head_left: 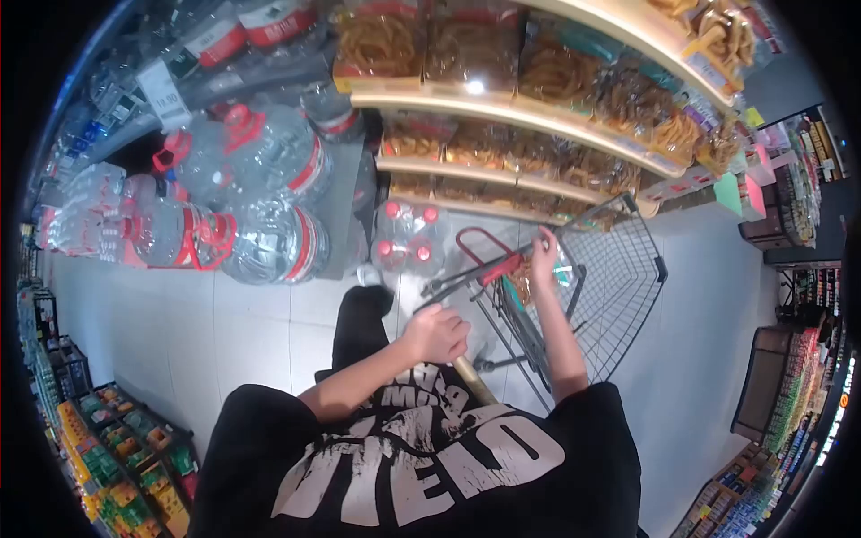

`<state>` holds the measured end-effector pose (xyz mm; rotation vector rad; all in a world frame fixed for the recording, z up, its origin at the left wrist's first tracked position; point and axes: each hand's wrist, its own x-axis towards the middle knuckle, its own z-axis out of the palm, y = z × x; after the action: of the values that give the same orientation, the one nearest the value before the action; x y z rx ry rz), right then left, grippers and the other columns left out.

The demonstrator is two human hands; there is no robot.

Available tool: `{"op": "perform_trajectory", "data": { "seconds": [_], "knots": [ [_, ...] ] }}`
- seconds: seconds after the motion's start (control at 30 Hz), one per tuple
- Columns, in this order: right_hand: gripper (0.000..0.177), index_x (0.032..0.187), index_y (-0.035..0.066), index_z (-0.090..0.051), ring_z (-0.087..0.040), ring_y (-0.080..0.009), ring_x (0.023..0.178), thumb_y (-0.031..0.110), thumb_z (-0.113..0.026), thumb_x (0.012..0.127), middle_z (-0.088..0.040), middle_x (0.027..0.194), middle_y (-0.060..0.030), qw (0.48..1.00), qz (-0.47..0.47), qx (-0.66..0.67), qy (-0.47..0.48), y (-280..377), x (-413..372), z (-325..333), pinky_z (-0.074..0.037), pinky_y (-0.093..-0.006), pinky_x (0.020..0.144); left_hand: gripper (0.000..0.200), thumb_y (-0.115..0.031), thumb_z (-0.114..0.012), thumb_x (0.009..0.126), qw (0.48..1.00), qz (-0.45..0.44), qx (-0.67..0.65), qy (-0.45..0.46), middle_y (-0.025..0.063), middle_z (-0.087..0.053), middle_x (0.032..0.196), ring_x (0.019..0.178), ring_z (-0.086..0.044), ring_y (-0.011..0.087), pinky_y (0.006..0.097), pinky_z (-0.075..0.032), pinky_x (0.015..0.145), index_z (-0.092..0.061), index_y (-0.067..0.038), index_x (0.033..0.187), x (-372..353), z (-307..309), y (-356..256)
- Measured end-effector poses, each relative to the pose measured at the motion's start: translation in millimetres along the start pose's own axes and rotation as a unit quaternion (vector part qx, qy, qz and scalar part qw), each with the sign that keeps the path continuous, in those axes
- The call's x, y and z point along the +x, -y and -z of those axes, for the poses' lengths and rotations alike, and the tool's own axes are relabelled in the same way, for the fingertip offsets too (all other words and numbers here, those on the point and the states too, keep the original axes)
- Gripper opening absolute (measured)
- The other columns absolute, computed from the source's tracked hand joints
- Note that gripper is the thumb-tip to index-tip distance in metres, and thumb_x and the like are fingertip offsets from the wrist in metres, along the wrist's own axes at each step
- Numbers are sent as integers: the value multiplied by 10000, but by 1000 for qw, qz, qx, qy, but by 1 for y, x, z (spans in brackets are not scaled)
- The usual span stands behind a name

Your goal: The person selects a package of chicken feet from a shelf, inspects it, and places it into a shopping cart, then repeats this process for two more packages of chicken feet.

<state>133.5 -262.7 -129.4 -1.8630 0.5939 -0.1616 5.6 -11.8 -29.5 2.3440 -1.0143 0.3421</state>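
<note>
My left hand [437,335] is closed in a fist around the pale yellowish handle bar [473,380] of a wire shopping cart [619,287]. The bar comes out below the fist, near my black shirt. My right hand [543,258] reaches over the near end of the cart, its fingers curled and partly hidden. Whatever it grips does not show. Around that wrist, inside the cart, lies a clear package [520,285] with brownish contents and a teal edge. Just left of the hand, a red loop-shaped piece [489,255] sits at the cart's corner.
Large water bottles [278,238] with red caps and handles stand stacked at left. A pack of red-capped bottles [406,235] is on the floor by the cart. Shelves of brown packaged snacks [475,49] run along the front. More stocked shelves [121,448] stand behind left and along the right.
</note>
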Motion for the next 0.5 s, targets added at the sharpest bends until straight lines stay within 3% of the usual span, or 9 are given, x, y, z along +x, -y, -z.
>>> {"op": "perform_trajectory", "data": {
  "seconds": [0.03, 0.07, 0.17, 0.23, 0.3, 0.33, 0.37, 0.43, 0.5],
  "knots": [
    [322, 1127, 67, -532, -487, -282, 1109, 86, -580, 810, -543, 1127, -159, 976, 191, -87, -56, -6, -7, -9, -345, -362, 978, 132, -214, -615, 582, 998, -8, -21, -67, -13, -462, 575, 570, -488, 157, 288, -372, 531, -509, -141, 611, 0, -6, 1],
    [354, 1140, 69, -519, -442, -333, 1159, 93, -587, 793, -506, 1176, -184, 956, 246, -132, -95, 20, -29, -16, -303, -408, 1011, 113, -195, -611, 606, 998, 0, -22, -53, -6, -467, 580, 576, -494, 165, 297, -390, 548, -515, -141, 625, -2, -9, 1],
    [304, 1159, 41, -503, -507, -217, 1090, 114, -560, 869, -521, 1187, -111, 976, 159, 103, 111, 75, -73, -29, -410, -338, 904, 149, -210, -607, 680, 1000, 5, -30, -9, -7, -477, 574, 604, -512, 175, 317, -394, 557, -490, -142, 616, -4, -14, 0],
    [260, 1130, 22, -514, -571, -184, 951, 117, -545, 890, -571, 1088, -86, 975, 134, 80, 160, 100, -92, -33, -434, -303, 845, 144, -162, -608, 666, 996, -21, -64, -62, 0, -453, 563, 585, -501, 193, 324, -391, 553, -480, -124, 613, -4, -9, -4],
    [243, 1084, 27, -539, -578, -266, 931, 116, -563, 859, -564, 1015, -136, 924, 300, -2, 237, 113, -127, -36, -436, -331, 845, 54, -122, -554, 754, 988, 15, -147, -37, 38, -530, 582, 594, -561, 198, 329, -440, 564, -545, -86, 715, -4, 2, -4],
    [236, 1095, 39, -543, -573, -252, 942, 97, -530, 867, -580, 994, -132, 883, 394, -71, 244, 116, -140, -37, -446, -322, 832, 59, -90, -540, 773, 948, 115, -295, -29, 45, -548, 589, 576, -571, 196, 317, -442, 548, -541, -61, 721, -3, 13, -8],
    [205, 1055, 39, -565, -579, -263, 907, 109, -524, 867, -590, 984, -134, 892, 355, -4, 281, 107, -152, -45, -437, -329, 823, 68, -57, -525, 791, 876, 214, -432, -18, 53, -565, 596, 559, -581, 193, 305, -444, 533, -537, -37, 728, -1, 27, -10],
    [182, 1015, 40, -586, -584, -274, 873, 121, -517, 867, -600, 974, -136, 891, 312, 77, 320, 90, -175, -54, -429, -335, 814, 123, -40, -482, 838, 865, 237, -440, -39, 66, -588, 608, 545, -593, 181, 281, -440, 508, -527, -2, 730, 4, 54, 3],
    [169, 894, 56, -635, -594, -250, 787, 154, -497, 876, -649, 871, -97, 877, 365, -167, 264, 81, -179, -51, -407, -343, 753, 161, -51, -464, 856, 912, 190, -353, -86, 67, -571, 597, 560, -588, 163, 281, -439, 520, -524, 5, 718, 19, 89, 31]
  ]
}}
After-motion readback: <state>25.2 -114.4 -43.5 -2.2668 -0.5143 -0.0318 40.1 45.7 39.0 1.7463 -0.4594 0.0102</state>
